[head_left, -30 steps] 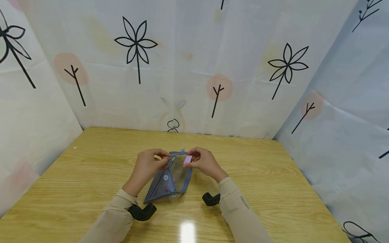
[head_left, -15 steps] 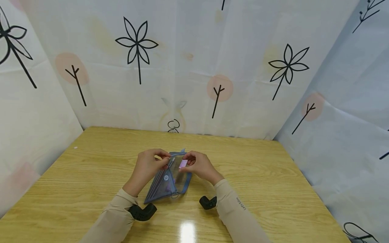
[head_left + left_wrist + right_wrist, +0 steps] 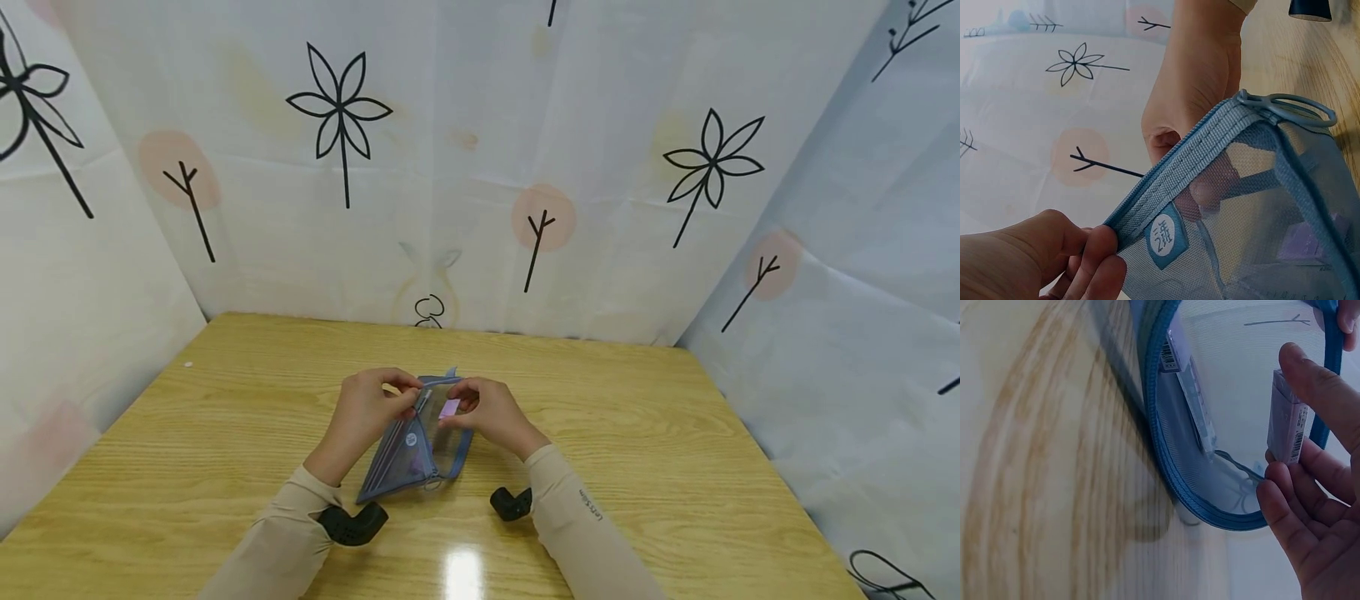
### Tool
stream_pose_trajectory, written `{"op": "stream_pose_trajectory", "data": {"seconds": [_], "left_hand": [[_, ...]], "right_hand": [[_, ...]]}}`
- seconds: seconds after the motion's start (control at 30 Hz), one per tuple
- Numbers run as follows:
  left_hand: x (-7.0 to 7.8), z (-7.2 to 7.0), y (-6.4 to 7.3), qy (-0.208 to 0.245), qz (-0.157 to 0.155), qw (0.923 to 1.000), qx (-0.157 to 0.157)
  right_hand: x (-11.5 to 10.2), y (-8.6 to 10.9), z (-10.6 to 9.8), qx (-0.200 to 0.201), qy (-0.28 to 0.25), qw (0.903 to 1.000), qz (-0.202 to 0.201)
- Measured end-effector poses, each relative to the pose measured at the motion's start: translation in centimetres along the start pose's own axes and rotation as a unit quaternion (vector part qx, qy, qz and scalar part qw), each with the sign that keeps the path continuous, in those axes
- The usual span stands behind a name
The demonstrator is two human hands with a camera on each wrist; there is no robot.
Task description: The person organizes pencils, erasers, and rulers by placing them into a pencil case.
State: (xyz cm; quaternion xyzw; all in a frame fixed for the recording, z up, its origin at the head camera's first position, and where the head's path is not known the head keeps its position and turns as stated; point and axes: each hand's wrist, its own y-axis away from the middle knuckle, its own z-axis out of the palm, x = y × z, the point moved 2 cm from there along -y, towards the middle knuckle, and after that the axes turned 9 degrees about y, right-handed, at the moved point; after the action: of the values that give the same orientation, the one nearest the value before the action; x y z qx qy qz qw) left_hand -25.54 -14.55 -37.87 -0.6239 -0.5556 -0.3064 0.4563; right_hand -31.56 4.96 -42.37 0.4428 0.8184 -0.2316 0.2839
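A blue mesh zip pouch [image 3: 397,471] stands tilted on the table, its mouth unzipped and gaping. My left hand [image 3: 367,404] pinches the zip edge on the pouch's left side, beside a round-printed fabric label [image 3: 1162,236] in the left wrist view. Between thumb and fingers, my right hand [image 3: 497,417] holds a small lilac block with a barcode [image 3: 1286,422], like a wrapped eraser, at the pouch opening. Inside the pouch lie another lilac piece with a barcode [image 3: 1174,347] and a slim clear packet [image 3: 1197,406].
The wooden table [image 3: 637,467] runs back to white printed cloth walls [image 3: 465,150]. A tiny pale scrap [image 3: 188,364] lies at the far left. Black wrist devices [image 3: 354,525] jut out from both sleeves. A zip pull ring [image 3: 1297,109] hangs at the pouch's corner.
My right hand has let go of the pouch's right rim and moved left and slightly down with the lilac block, over the opening. My left hand keeps its pinch in place.
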Motion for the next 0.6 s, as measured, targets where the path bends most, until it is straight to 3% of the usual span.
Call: {"op": "stream_pose_trajectory", "data": {"seconds": [0.33, 0.6], "left_hand": [[-0.1, 0.09, -0.05, -0.003, 0.001, 1.0, 0.002], [-0.05, 0.12, -0.02, -0.004, -0.003, 1.0, -0.001]], "right_hand": [[-0.35, 0.1, 0.45, -0.001, -0.011, 0.9998, -0.017], [-0.27, 0.16, 0.66, -0.005, -0.018, 0.9998, -0.009]]}}
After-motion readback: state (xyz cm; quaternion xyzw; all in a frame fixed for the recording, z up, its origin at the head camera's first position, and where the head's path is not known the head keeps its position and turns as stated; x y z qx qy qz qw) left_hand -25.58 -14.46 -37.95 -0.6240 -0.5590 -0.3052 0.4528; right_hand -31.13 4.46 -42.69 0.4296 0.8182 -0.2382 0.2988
